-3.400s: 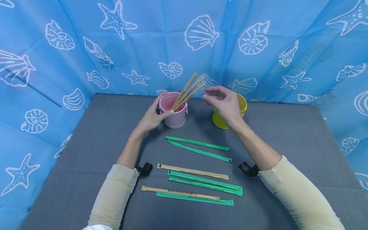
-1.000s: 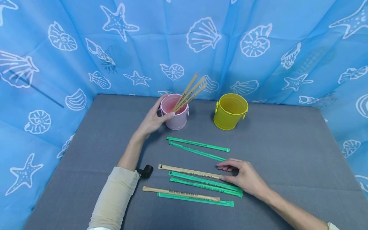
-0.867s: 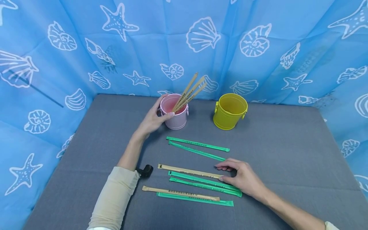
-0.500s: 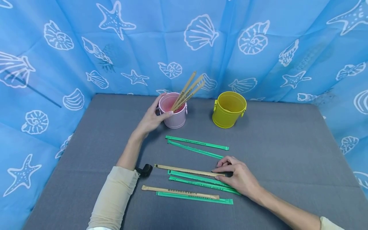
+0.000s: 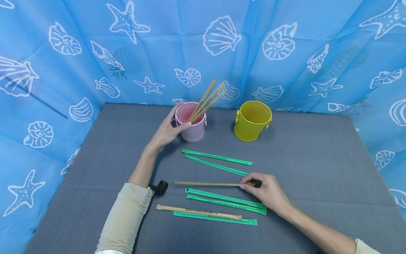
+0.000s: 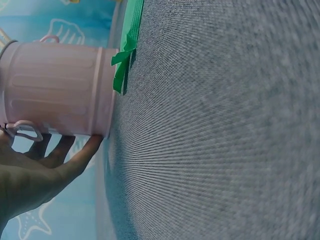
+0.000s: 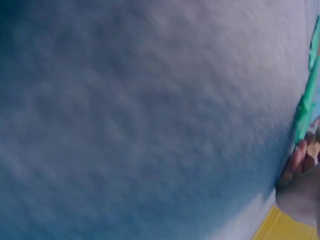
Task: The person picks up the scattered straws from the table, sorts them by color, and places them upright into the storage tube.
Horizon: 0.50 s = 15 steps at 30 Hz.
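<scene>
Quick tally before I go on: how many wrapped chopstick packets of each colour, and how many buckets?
Green paper-wrapped chopstick packets: 5
Tan paper-wrapped chopstick packets: 5 (3 in the pink metal bucket, 1 flat, 1 pinched by the right hand)
Small metal buckets: 2 (pink, yellow)
Total: 12

open mat (image 5: 317, 165) right of yellow bucket (image 5: 252, 121)

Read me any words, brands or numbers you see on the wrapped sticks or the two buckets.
Tan sticks in the pink bucket: dark print along them, too small to read.
Green wrappers: dark print, too small to read.
Tan wrapper near the front: a row of print, blurred.
Yellow bucket: no text visible.
</scene>
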{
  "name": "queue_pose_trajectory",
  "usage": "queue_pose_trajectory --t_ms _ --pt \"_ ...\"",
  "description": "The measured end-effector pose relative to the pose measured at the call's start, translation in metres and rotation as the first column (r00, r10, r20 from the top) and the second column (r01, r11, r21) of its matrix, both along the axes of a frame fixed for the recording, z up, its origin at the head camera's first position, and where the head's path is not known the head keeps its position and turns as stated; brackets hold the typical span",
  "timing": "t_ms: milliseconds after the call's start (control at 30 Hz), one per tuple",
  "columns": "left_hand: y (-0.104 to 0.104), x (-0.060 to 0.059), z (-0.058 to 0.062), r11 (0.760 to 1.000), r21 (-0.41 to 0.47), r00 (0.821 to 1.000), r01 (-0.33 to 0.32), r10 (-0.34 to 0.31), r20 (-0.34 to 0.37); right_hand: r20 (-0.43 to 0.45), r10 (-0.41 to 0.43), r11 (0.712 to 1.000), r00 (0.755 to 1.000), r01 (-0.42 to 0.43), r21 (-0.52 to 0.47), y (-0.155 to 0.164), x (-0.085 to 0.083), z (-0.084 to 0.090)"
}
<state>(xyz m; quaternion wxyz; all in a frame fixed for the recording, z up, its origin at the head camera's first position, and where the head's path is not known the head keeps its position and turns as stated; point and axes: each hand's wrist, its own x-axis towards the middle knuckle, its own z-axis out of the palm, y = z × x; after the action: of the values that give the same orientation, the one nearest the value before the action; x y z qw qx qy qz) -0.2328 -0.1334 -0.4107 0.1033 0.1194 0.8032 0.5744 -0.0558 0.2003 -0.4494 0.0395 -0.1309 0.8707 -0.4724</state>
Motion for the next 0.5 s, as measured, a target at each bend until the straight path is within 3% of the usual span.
queue_pose_trajectory --t_ms 200,333,500 --pt "0.005 0.012 0.022 1.0 -0.027 1.0 0.0 0.0 0.01 0.181 -0.011 0.987 0.984 0.04 -0.157 0.007 -0.007 0.014" --pt "0.003 0.006 0.011 1.0 -0.018 1.0 -0.007 0.007 0.009 0.215 -0.003 0.966 0.977 0.059 -0.253 0.012 -0.013 0.026" --pt "0.0 -0.002 -0.005 1.0 -0.007 1.0 -0.011 0.01 -0.009 0.157 -0.051 0.965 0.986 0.089 -0.246 0.018 -0.023 0.042"
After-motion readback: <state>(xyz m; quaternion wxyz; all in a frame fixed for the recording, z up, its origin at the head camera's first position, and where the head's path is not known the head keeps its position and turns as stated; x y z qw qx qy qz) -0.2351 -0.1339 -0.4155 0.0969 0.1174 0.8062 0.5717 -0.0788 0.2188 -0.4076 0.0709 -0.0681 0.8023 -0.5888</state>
